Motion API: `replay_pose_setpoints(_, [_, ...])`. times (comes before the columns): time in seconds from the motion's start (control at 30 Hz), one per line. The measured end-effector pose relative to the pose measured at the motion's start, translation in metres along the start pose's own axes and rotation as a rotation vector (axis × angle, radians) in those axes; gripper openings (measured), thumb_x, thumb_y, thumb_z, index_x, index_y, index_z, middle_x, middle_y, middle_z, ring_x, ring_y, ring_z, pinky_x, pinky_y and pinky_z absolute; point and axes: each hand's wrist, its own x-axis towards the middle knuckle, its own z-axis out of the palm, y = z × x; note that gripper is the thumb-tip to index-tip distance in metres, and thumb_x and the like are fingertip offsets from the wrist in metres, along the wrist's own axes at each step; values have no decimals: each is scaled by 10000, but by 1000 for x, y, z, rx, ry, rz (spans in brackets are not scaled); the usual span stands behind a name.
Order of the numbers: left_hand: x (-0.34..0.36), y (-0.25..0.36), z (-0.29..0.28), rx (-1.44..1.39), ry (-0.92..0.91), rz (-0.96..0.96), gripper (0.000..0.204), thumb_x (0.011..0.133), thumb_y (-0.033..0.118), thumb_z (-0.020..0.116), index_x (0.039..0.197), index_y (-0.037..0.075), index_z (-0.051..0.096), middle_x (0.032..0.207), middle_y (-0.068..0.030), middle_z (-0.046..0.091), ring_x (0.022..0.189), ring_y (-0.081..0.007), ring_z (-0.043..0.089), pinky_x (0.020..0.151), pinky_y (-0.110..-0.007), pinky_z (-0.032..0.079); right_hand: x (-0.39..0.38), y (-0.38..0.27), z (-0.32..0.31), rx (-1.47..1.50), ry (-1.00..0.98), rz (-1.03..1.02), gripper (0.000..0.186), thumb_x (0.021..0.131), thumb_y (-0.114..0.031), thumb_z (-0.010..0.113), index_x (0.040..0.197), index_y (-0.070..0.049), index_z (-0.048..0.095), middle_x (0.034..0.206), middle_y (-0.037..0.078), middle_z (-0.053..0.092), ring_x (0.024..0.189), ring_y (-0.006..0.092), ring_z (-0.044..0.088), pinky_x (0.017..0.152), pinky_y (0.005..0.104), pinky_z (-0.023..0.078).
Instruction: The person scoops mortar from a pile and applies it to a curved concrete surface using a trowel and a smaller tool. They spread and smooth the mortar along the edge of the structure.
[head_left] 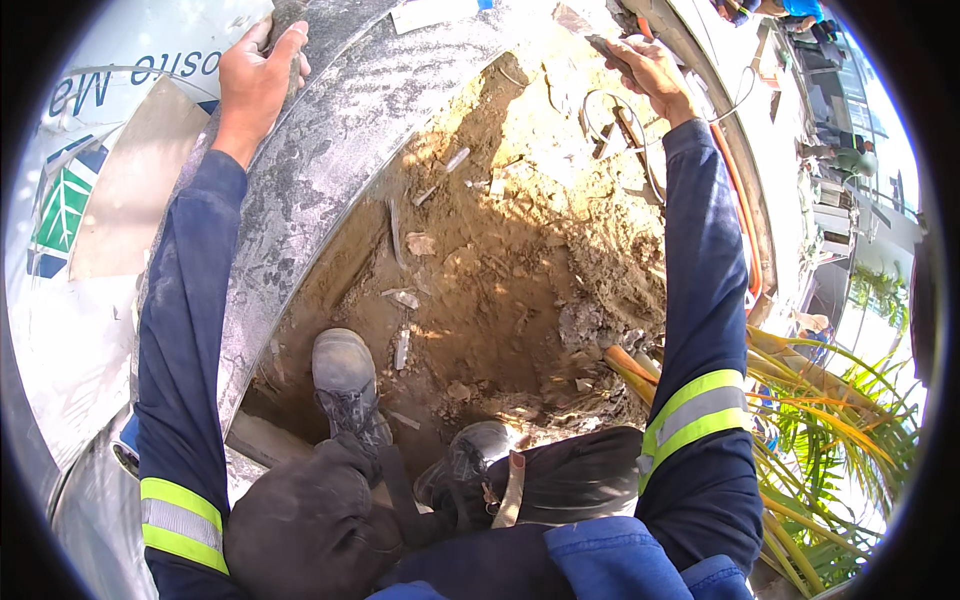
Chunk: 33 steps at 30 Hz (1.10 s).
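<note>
My left hand (258, 85) is raised at the upper left, fingers curled and thumb bent, beside the dusty grey curved panel (300, 180). Whatever sits in its grip is too hidden to make out. Out at the upper right, my right hand (648, 72) is closed round a slim hand tool (606, 44), whose flat end looks like a trowel or scraper blade and points up and left. Below both hands lies brown, sandy soil (480, 260) strewn with stone chips and broken bits.
My dusty boots (345, 370) stand in the dirt. An orange pipe (742, 200) and a looped cable (610, 115) run along the right. Palm fronds (820, 440) crowd the lower right. Printed white sheeting (95, 120) covers the left; people (790, 10) are far off, upper right.
</note>
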Motion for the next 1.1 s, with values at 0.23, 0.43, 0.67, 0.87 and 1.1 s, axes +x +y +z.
replay_pose_setpoints(0.23, [-15,41,17,114,89,-34,213,984,232,624,926,28,651,617,-28,603,481,-97,537,455,-254,410,-41,-21,47,-61,-75,-148,467,959,-382,735,1211,11,728,826,54,743,512,47,505,474,221,401])
replay_pose_setpoints(0.43, [-15,45,19,117,73,-42,210,983,226,626,934,22,646,618,-33,604,477,-99,537,453,-253,413,-78,-34,84,-62,-205,-208,577,924,-452,750,1231,36,718,786,60,725,546,72,548,507,260,471])
replay_pose_setpoints(0.67, [-31,60,18,-125,224,-17,176,980,197,633,980,22,652,629,-36,603,470,-102,531,443,-249,418,-166,-71,115,217,-258,-95,416,960,-386,746,1204,-50,739,864,42,732,635,66,578,542,230,472])
replay_pose_setpoints(0.87, [-93,110,28,-202,75,-32,253,984,200,652,1111,-20,647,740,-49,625,537,-100,562,475,-244,447,-229,-65,140,408,227,-52,390,1011,-309,688,1186,39,692,873,35,712,638,62,566,576,236,455])
replay_pose_setpoints(1.1, [-165,162,24,205,-383,-157,565,927,179,728,1383,-110,563,1033,-117,710,719,-59,635,549,-219,477,-321,-119,110,102,426,-260,385,1039,-208,641,1329,40,582,1066,102,726,739,94,612,630,257,509])
